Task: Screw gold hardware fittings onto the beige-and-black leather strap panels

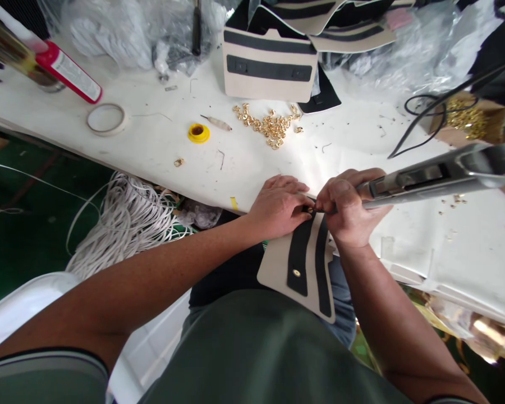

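My right hand (349, 205) grips a grey electric screwdriver (437, 174), its body reaching out to the right. The screwdriver's thin dark tip points left at the far end of a beige panel with black strips (297, 252). My left hand (280, 205) rests over that same end, thumb and fingers closed around a small gold fitting (310, 210) at the tip. How far the fingers wrap the panel is partly hidden. The panel hangs over the table's edge towards my lap, and a round gold fitting (296, 273) sits on its nearer strip.
Loose gold fittings (273, 129) lie heaped on the white table (151, 151). Behind them stand more beige-and-black panels (269, 73). A yellow round cap (198, 133), a tape roll (106, 119) and a red bottle (73, 73) are leftward. A black cable (429, 120) loops near a cardboard box (467, 120).
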Tool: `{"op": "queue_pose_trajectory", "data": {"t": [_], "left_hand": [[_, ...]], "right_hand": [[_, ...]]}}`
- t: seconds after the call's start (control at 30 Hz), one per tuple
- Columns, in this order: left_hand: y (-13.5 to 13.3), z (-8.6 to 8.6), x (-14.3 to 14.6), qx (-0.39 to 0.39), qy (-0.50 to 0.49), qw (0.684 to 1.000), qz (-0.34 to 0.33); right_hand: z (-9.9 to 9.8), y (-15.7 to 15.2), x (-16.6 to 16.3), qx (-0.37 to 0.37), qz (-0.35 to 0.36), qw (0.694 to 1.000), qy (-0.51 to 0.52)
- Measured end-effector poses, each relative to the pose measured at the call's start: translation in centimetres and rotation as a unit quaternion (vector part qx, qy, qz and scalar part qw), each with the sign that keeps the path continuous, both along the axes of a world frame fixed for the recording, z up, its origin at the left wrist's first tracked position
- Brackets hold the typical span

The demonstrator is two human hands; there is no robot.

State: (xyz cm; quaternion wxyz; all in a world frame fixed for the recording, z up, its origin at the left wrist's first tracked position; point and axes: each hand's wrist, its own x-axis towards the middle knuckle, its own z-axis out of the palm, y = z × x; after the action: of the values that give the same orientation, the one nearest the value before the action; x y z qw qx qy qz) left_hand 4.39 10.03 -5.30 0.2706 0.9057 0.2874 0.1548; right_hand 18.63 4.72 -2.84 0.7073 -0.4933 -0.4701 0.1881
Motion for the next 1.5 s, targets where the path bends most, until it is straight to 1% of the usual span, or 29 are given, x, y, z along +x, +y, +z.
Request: {"op": "queue_pose_trajectory", "data": {"t": [0.1, 0.23, 0.43, 0.53, 0.6, 0.67, 0.73, 0.8, 0.83, 0.87, 0.9, 0.93, 1.0, 1.03, 1.07, 1.1, 1.17, 1.2, 1.27, 1.33, 1.37, 1.4, 1.43, 1.5], "left_hand": [[0.0, 0.0, 0.0, 0.002, 0.002, 1.0, 0.0], [0.0, -0.1, 0.0, 0.005, 0.001, 1.0, 0.002], [-0.3, -0.3, -0.1, 0.026, -0.006, 1.0, 0.002], [-0.4, -0.3, -0.1, 0.041, -0.007, 0.999, -0.004], [-0.4, -0.2, -0.2, 0.046, -0.009, 0.999, -0.006], [-0.4, -0.2, -0.2, 0.046, -0.015, 0.999, -0.005], [-0.4, -0.3, -0.2, 0.045, -0.024, 0.999, -0.005], [-0.3, -0.4, -0.2, 0.044, -0.025, 0.999, -0.008], [-0.3, -0.4, -0.2, 0.045, -0.023, 0.999, -0.009], [-0.3, -0.4, -0.2, 0.045, -0.019, 0.999, -0.008], [-0.2, -0.4, -0.2, 0.046, -0.013, 0.999, -0.006], [-0.2, -0.4, -0.2, 0.047, -0.007, 0.999, -0.003], [-0.1, -0.3, -0.1, 0.045, 0.01, 0.999, 0.007], [0.0, -0.2, 0.0, 0.042, 0.02, 0.999, 0.012], [0.1, -0.1, 0.1, 0.04, 0.028, 0.999, 0.018], [0.2, 0.0, 0.3, 0.038, 0.033, 0.998, 0.023], [0.4, 0.2, 0.6, 0.036, 0.037, 0.998, 0.029], [0.5, 0.3, 0.8, 0.035, 0.037, 0.998, 0.03], [0.6, 0.6, 0.9, 0.025, 0.035, 0.999, 0.033], [0.4, 0.9, 0.8, 0.008, 0.028, 0.999, 0.035], [0.3, 1.1, 0.7, 0.0, 0.025, 0.999, 0.034], [0.0, 1.3, 0.5, -0.01, 0.019, 0.999, 0.032], [-0.3, 1.5, 0.3, -0.022, 0.008, 0.999, 0.029], [-1.2, 2.0, -0.1, -0.036, -0.024, 0.999, 0.015]], "right_hand": [[-0.2, -0.1, 0.0, 0.001, 0.001, 1.0, -0.013], [-0.1, -0.1, -0.2, 0.0, -0.017, 1.0, -0.011], [0.0, -0.5, -0.4, 0.009, 0.008, 1.0, 0.021], [-0.4, -0.6, -0.1, -0.02, -0.001, 1.0, 0.003], [-0.3, -0.6, 0.0, -0.047, -0.009, 0.999, -0.013], [0.5, -0.7, 0.3, -0.057, -0.009, 0.998, -0.02], [2.0, -0.9, 0.9, -0.065, -0.021, 0.997, -0.025], [3.6, -1.1, 1.9, -0.112, -0.052, 0.991, -0.047], [4.2, -1.2, 2.7, -0.153, -0.073, 0.983, -0.076], [4.6, -1.4, 3.6, -0.202, -0.093, 0.967, -0.121], [4.6, -1.5, 4.6, -0.255, -0.109, 0.944, -0.178], [4.4, -1.7, 5.6, -0.308, -0.119, 0.912, -0.242], [3.0, -2.0, 7.5, -0.394, -0.123, 0.841, -0.35], [2.1, -2.1, 8.3, -0.421, -0.121, 0.815, -0.38], [1.1, -2.2, 8.9, -0.437, -0.118, 0.799, -0.397], [0.2, -2.4, 9.4, -0.443, -0.119, 0.792, -0.402], [-1.2, -2.7, 9.9, -0.439, -0.129, 0.794, -0.4], [-1.6, -2.9, 9.9, -0.433, -0.136, 0.796, -0.401], [-1.8, -3.4, 9.7, -0.411, -0.152, 0.803, -0.404], [-1.6, -4.4, 9.2, -0.384, -0.173, 0.812, -0.405], [-1.4, -5.0, 8.8, -0.363, -0.178, 0.824, -0.396], [-1.3, -5.6, 8.3, -0.336, -0.177, 0.845, -0.377], [-1.2, -6.4, 7.7, -0.307, -0.162, 0.872, -0.346], [-1.3, -7.9, 6.5, -0.262, -0.096, 0.927, -0.253]]}}
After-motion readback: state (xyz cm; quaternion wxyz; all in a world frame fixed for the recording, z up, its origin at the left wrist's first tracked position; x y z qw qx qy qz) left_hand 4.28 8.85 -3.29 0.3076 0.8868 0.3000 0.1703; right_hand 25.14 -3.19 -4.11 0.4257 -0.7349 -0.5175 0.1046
